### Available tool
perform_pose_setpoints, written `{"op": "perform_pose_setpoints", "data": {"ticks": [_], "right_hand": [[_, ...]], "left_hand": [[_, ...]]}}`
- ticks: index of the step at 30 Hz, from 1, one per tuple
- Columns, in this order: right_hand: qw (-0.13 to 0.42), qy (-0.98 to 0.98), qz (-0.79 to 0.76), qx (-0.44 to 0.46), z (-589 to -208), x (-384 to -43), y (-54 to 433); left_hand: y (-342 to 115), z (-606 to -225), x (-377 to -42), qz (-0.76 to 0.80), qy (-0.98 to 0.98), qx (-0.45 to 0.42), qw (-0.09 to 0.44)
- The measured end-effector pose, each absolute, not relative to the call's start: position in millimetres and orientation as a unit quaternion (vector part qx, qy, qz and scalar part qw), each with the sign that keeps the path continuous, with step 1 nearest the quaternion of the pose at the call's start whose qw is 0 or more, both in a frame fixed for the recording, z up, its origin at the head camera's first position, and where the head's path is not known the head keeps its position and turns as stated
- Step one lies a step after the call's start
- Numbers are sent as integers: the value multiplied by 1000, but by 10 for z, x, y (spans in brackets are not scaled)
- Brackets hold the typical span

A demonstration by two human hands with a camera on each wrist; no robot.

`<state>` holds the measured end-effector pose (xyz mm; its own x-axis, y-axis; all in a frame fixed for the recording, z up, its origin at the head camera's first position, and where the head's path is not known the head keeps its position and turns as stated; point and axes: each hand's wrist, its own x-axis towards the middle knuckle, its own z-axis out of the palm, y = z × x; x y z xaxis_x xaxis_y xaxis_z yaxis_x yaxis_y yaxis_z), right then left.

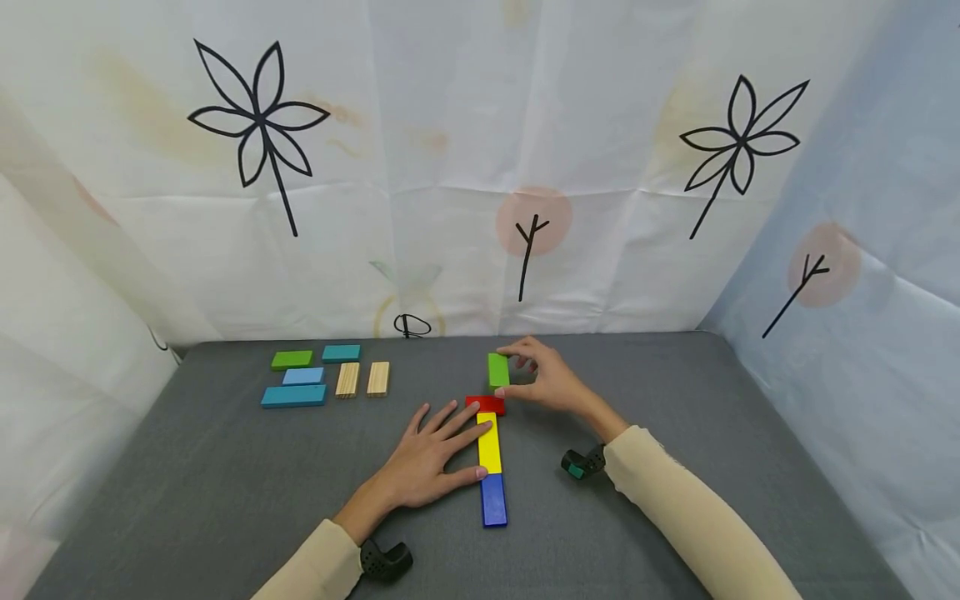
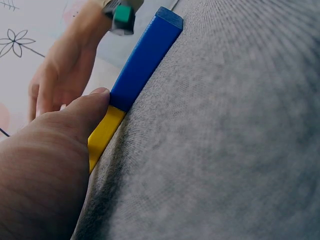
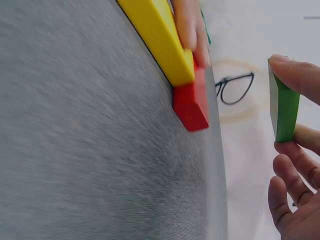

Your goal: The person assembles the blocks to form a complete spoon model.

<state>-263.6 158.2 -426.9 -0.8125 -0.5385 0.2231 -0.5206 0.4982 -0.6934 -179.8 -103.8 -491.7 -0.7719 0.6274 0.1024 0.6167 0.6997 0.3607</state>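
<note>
Nearest on the grey table [image 1: 225, 492] are two cream sleeves [image 1: 318, 562], each wrist carrying a dark camera unit [image 1: 387, 561]. The blue block [image 1: 493, 502] lies lengthwise, its far end butted against the yellow block [image 1: 489, 450]. The left hand [image 1: 427, 467] lies palm down beside this row, fingers straight and well spread, gripping nothing; its thumb tip touches at the blue-yellow joint, and two fingertips reach over the yellow block and the red block [image 1: 492, 405]. The red block sits crosswise at the yellow block's far end, in contact with it. Just beyond, the right hand [image 1: 551, 383] pinches the bright green block [image 1: 498, 372] between thumb and fingers, the remaining fingers loosely bent; in the right wrist view this block shows apart from the red one. At far left lie two plain wooden blocks [image 1: 347, 381], standing apart from each other, a long teal block [image 1: 293, 396], a light blue block [image 1: 303, 377], a short teal block [image 1: 341, 353] and a second green block [image 1: 292, 360]. Behind hangs a white cloth [image 1: 450, 117] bearing black flower outlines [image 1: 260, 119].
</note>
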Motion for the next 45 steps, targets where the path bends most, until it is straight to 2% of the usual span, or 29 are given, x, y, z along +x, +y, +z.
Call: {"op": "perform_pose_setpoints", "data": {"ticks": [10,22,28,36,45], "right_hand": [[6,833,-431,-345,-4329,-2170,1639],[63,807,-444,-383,-4482,-1656,1665],[87,797,-441,-403,-4576,-1504,1666],[146,794,-428,-406,-4596,-1376,1633],[131,778,-405,-462,-4647,-1304,1626]], "left_hand": [[-1035,-4902,-1794,195,920,340,12],[-1031,-4912,-1799,202,915,348,-6],[-1036,-4893,-1792,201,916,346,-1],[-1041,-4877,-1784,204,916,346,-2],[-1039,-4899,-1790,199,917,346,-5]]}}
